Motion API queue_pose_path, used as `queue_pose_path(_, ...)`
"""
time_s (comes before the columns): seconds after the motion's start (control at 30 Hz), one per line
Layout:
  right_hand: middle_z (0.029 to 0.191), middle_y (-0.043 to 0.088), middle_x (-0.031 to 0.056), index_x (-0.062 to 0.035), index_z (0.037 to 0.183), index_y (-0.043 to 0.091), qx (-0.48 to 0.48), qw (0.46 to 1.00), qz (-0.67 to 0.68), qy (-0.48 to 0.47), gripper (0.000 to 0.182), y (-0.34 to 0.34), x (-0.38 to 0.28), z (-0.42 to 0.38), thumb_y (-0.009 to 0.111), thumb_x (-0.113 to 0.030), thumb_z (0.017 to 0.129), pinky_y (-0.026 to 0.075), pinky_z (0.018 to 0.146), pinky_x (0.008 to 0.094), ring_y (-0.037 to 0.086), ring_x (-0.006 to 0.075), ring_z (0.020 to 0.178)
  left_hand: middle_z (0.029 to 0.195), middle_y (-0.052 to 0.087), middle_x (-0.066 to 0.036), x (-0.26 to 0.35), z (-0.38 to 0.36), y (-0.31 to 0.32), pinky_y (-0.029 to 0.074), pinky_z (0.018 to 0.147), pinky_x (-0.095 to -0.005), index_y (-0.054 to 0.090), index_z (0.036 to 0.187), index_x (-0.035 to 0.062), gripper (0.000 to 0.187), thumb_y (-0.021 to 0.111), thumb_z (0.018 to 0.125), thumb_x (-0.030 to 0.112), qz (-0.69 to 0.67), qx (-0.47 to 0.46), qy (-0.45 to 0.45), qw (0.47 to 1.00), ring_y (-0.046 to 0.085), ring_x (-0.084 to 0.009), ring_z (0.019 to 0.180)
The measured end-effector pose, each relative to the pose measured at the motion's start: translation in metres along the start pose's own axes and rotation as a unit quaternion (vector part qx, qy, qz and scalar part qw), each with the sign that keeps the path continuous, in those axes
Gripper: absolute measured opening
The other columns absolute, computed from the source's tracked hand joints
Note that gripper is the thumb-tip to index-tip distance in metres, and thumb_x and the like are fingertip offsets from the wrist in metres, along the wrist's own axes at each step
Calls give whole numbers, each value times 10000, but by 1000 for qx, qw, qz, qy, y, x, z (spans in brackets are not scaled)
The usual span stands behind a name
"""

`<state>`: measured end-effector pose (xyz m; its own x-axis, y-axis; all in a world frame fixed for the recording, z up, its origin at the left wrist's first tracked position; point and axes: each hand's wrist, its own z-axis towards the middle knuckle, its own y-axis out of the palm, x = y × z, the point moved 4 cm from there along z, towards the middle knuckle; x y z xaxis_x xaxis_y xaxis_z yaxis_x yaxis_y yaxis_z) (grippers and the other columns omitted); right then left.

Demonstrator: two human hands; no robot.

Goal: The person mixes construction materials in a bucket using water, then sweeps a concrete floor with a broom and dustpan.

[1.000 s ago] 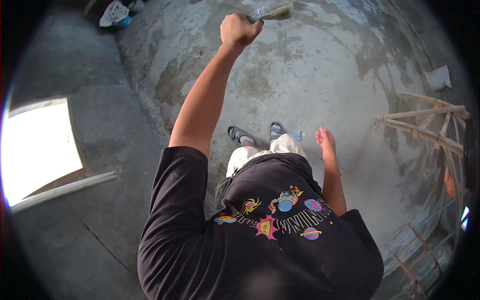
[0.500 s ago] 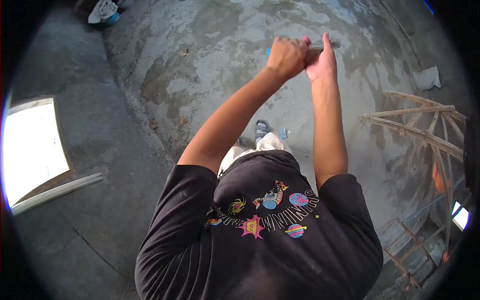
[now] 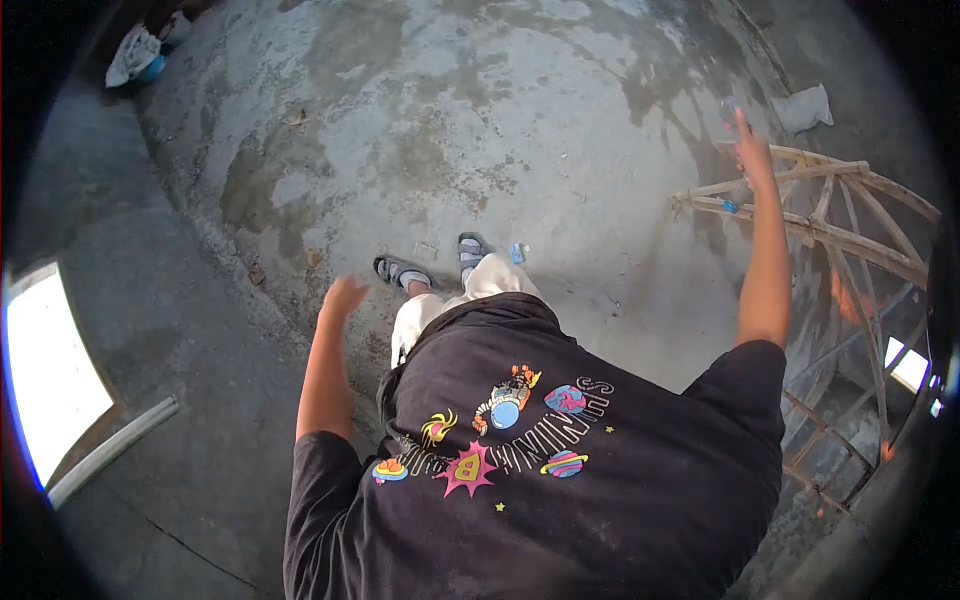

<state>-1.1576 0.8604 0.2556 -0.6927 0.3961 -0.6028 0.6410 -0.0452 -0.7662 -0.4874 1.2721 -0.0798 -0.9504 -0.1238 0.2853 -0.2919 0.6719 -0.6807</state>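
Note:
My right hand [image 3: 752, 155] is stretched out to the upper right, its fingers closed around a clear plastic bottle [image 3: 729, 108]. The bottle's blue cap [image 3: 730, 206] shows below the hand, over the wooden frame. Much of the bottle is hidden by the fingers or hard to see against the floor. My left hand [image 3: 346, 296] hangs low on the left, beside my legs and above the concrete floor [image 3: 560, 200]. Motion blurs its fingers, and no object shows in it.
A wooden frame of poles [image 3: 810, 225] stands at the right, with a white sack [image 3: 803, 108] behind it. A small blue wrapper [image 3: 517, 253] lies by my sandals [image 3: 471, 252]. At the left are a bright panel [image 3: 60, 370] and a pale pole [image 3: 115, 450].
My hands, together in front of me before, are now apart. The right has swung out to the right with the bottle; the left has dropped down to the left. The view has shifted.

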Motion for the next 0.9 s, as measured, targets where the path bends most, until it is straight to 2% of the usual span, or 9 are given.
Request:
queue_pose_path(0.1, 573, 398, -11, -69, 1017, 668, -15, 998, -58, 3, 680, -16, 19, 3, 436, -688, 855, 323, 417, 252, 395, 98, 468, 1009, 629, -244, -82, -30, 98, 484, 793, -483, 626, 1007, -9, 347, 485, 903, 291, 77, -16, 98, 992, 606, -412, 932)
queue_pose_path(0.17, 580, 437, 22, -26, 907, 656, 7, 990, -142, -23, 684, -22, 19, 4, 453, -677, 856, 389, 428, 293, 466, 136, 517, 947, 644, -217, -104, -70, 116, 488, 750, -478, 631, 1024, 16, 393, 493, 909, 366, -214, -104, -203, 950, 627, -373, 890)
queue_pose_path(0.23, 608, 496, 67, -8, 880, 650, 0, 982, -184, -44, 685, -27, 37, 24, 453, -664, 862, 424, 481, 333, 519, 196, 566, 884, 655, -166, -91, -118, 109, 488, 713, -461, 632, 1057, 50, 450, 514, 899, 454, -431, -118, -465, 764, 639, -315, 827)
queue_pose_path(0.37, 761, 631, 218, 24, 847, 649, 30, 943, -299, -144, 674, -34, 48, 46, 448, -618, 880, 468, 671, 433, 612, 379, 763, 830, 631, -90, -92, -132, 114, 470, 678, -418, 614, 1062, 77, 475, 569, 853, 502, -487, -51, -467, 736, 602, -223, 772)
queue_pose_path(0.47, 851, 645, 250, 4, 878, 669, 68, 950, -262, -157, 642, -36, 46, 49, 438, -594, 891, 444, 754, 453, 602, 429, 838, 783, 595, -46, -82, -124, 105, 459, 608, -378, 600, 1029, 92, 432, 586, 853, 486, -581, 2, -436, 687, 550, -164, 673)
queue_pose_path(0.6, 842, 654, 228, -17, 885, 690, 70, 936, -306, -157, 637, -31, 22, 59, 432, -599, 891, 451, 733, 443, 618, 402, 838, 755, 574, -20, -77, -96, 96, 435, 523, -330, 597, 999, 99, 402, 591, 854, 475, -572, 49, -397, 716, 525, -130, 594)
queue_pose_path(0.7, 815, 631, 249, 3, 849, 684, 97, 955, -215, -179, 625, -26, -10, 57, 439, -568, 911, 432, 717, 423, 593, 397, 784, 759, 577, -15, -65, -84, 84, 433, 510, -307, 602, 1004, 97, 400, 590, 854, 468, -561, 53, -387, 730, 523, -125, 581)
queue_pose_path(0.8, 828, 656, 218, 16, 795, 676, 155, 946, -186, -216, 640, -33, -44, 58, 447, -570, 910, 438, 677, 391, 602, 308, 728, 758, 578, -15, -59, -84, 79, 434, 507, -296, 606, 1008, 91, 396, 587, 856, 456, -554, 54, -387, 735, 528, -122, 585)
queue_pose_path(0.9, 710, 636, 154, -66, 858, 715, 200, 956, -95, -193, 577, -46, -66, 68, 435, -568, 909, 470, 682, 401, 602, 307, 689, 758, 582, -19, -62, -93, 85, 435, 507, -298, 606, 1019, 86, 400, 585, 857, 452, -556, 58, -392, 730, 534, -124, 586)
